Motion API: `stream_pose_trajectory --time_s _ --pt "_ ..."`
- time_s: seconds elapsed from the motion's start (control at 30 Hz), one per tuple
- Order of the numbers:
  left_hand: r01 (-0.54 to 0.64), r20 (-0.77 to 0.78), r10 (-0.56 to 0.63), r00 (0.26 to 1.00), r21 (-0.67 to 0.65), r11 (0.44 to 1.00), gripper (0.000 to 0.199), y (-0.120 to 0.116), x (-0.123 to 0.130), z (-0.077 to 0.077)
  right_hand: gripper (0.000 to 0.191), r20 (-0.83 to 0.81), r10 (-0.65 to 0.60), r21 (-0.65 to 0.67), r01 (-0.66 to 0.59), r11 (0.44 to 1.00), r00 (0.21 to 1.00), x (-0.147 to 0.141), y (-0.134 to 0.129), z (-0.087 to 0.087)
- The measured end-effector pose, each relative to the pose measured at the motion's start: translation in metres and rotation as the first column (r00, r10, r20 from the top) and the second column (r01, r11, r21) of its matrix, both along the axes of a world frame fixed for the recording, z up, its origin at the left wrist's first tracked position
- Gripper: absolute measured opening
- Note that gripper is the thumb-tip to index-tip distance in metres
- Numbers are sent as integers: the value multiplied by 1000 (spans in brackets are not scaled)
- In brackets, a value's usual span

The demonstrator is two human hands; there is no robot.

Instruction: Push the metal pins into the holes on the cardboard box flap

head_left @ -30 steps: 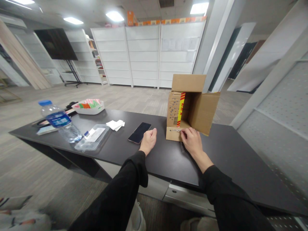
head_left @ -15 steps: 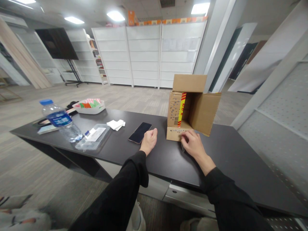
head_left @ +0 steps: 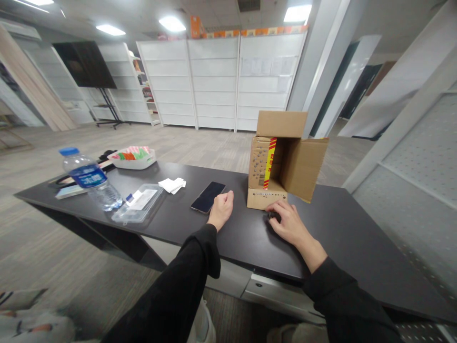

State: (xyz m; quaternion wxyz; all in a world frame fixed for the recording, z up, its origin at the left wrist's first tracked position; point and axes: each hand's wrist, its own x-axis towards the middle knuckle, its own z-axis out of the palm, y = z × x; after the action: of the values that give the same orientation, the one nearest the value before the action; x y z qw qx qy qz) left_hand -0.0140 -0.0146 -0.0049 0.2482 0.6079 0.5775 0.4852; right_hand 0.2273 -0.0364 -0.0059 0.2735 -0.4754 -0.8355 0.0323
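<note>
My left hand (head_left: 221,209) is closed in a fist, resting beside the black phone (head_left: 209,196) that lies on the dark desk. Whatever the fist holds, if anything, is hidden. My right hand (head_left: 287,221) is low over the desk just in front of the cardboard box (head_left: 260,164). Its thumb and forefinger are apart, with a small thin metal piece (head_left: 270,216) between their tips. I cannot make out its kind. The box stands with its opening towards me and flaps spread. A row of small dark pieces (head_left: 266,194) shows on its lower flap.
Left of the phone lie folded white tissues (head_left: 172,185), a clear plastic case (head_left: 139,204) and a tilted-looking water bottle (head_left: 91,178). A white tray (head_left: 134,162) with colourful contents is at the desk's far edge. A pale perforated panel (head_left: 421,157) stands to the right.
My right hand has moved down from the box's lower flap to the desk, its thumb and forefinger spreading around the thin metal piece. The left fist has not moved.
</note>
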Motion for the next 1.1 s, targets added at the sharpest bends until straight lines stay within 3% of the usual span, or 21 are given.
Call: stream_pose_trajectory --time_s 1.1 --pt "-4 1 4 1000 7 1000 47 0 0 1 20 2 30 -40 -30 999 1000 2 -8 -3"
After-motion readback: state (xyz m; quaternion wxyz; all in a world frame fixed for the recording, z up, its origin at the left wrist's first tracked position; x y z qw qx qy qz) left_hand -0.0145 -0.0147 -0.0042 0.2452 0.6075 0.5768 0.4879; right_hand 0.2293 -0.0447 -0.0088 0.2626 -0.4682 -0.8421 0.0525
